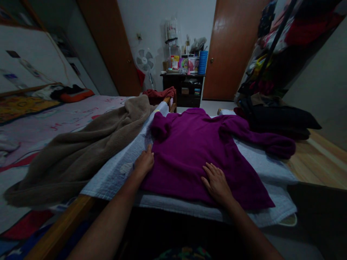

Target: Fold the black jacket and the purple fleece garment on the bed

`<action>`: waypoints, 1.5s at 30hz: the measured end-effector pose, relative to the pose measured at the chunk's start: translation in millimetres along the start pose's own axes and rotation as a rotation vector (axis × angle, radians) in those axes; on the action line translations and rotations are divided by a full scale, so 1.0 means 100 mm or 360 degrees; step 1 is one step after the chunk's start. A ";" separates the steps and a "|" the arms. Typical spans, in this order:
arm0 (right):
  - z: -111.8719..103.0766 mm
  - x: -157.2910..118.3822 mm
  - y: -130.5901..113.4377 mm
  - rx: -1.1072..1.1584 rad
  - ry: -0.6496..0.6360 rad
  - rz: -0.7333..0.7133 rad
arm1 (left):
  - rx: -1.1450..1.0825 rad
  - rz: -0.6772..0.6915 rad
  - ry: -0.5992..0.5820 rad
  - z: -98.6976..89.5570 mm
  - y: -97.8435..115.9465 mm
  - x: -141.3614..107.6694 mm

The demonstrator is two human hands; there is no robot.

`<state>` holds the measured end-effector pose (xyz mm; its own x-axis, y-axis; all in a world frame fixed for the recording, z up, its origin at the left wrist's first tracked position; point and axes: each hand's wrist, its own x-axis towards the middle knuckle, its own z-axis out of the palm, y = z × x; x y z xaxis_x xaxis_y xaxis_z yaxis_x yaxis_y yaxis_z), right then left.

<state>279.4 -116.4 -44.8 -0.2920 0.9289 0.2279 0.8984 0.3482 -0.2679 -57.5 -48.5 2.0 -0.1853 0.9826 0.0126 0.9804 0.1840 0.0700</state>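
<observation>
A purple long-sleeved garment [189, 151] lies spread on a light blue quilted cloth [265, 162], its collar toward the far side. Its right sleeve stretches out to the right, while the left one is bunched up near the shoulder. At the garment's left edge my left hand [145, 160] rests with its fingertips on or beside the fabric; whether it pinches any of it is unclear. My right hand [217, 180] lies flat on the lower part of the garment, fingers spread.
Left of the cloth, a brown fleece blanket [81, 155] lies on a bed [73, 112]. Dark folded clothes [282, 115] are piled at the right. Farther back stand a fan [145, 61] and a dark cabinet [183, 90].
</observation>
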 end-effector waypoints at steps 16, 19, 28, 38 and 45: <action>0.01 0.00 -0.04 -0.0163 -0.0087 0.0042 | 0.0393 0.0119 0.0493 -0.12 0.04 -0.12; -0.02 0.01 -0.09 -0.0197 -0.0165 0.0063 | 0.0294 0.0563 0.0489 0.02 0.31 -0.18; -0.34 0.21 -0.14 0.0007 -0.0422 0.0142 | -0.0120 0.1039 -0.0018 0.44 0.65 -0.46; -0.30 1.20 -0.01 -0.0301 -0.0272 0.0318 | -0.0144 0.1168 0.0225 0.42 0.86 -0.45; -0.12 1.49 0.12 -0.0304 -0.0395 0.0348 | -0.0188 0.1239 0.0431 0.46 0.88 -0.54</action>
<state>250.6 24.3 -3.3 -0.1361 0.9892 -0.0550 0.9864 0.1302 -0.1003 41.9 -83.7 -38.1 0.5185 0.7848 0.3394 0.8242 -0.5644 0.0460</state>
